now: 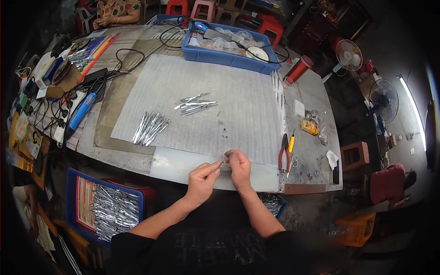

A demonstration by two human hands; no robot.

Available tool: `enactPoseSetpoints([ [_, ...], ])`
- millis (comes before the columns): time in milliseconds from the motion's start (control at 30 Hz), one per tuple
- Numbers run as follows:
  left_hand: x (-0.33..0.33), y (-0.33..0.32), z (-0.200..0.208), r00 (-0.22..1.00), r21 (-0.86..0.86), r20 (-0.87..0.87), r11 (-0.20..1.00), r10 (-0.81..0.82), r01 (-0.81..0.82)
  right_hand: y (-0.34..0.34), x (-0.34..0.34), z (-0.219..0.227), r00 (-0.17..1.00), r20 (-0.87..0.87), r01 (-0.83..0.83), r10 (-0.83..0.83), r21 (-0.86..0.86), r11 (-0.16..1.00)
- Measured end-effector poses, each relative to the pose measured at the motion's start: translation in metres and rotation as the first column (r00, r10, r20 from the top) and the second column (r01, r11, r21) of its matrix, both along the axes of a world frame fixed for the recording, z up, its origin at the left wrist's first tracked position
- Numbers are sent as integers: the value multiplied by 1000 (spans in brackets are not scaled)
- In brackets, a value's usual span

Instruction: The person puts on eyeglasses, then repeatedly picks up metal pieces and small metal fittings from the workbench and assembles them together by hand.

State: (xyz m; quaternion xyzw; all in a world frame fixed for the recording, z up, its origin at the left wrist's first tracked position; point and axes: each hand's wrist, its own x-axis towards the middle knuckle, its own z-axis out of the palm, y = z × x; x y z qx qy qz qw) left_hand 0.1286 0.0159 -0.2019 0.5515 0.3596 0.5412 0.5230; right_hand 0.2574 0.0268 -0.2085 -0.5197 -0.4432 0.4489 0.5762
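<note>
Over the white board [169, 170] at the table's front edge, my left hand [202, 181] and my right hand [239, 170] meet at the fingertips. Both are closed in a pinch around a small metal part [224, 160], too small to name more exactly. Just beyond them, a few tiny metal pieces [224, 133] lie on the pale foam sheet [183, 75]. Farther left on this sheet, slim silvery metal strips form one pile [151, 129] and a smaller, looser pile [195, 104].
Pliers [284, 153] and a yellow-handled tool [291, 141] lie right of my hands. A blue bin [229, 59] stands at the back. Cables and a blue power tool [82, 111] are at left. A blue crate [71, 197] of metal strips sits below left. Another person [121, 11] sits opposite.
</note>
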Motion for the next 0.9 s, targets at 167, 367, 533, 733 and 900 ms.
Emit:
enactPoseSetpoints([
  [167, 0, -1, 1, 999, -36, 31, 999, -22, 24, 1, -3, -1, 999, 43, -21, 17, 100, 995],
  [367, 0, 0, 1, 997, -102, 64, 994, -42, 48, -2, -7, -7, 998, 64, -29, 20, 134, 991],
  [533, 0, -1, -1, 998, -79, 60, 996, -37, 42, -2, -1, 0, 1000, 14, 17, -17, 14, 1000],
  [733, 0, 0, -3, 995, -96, 90, 994, -42, 50, 0, 0, -3, 999, 18, 42, -41, -2, 999],
  [900, 1, -1, 1, 995, -147, 97, 988, -37, 51, -4, -10, -11, 994, 84, 58, -74, 179, 982],
])
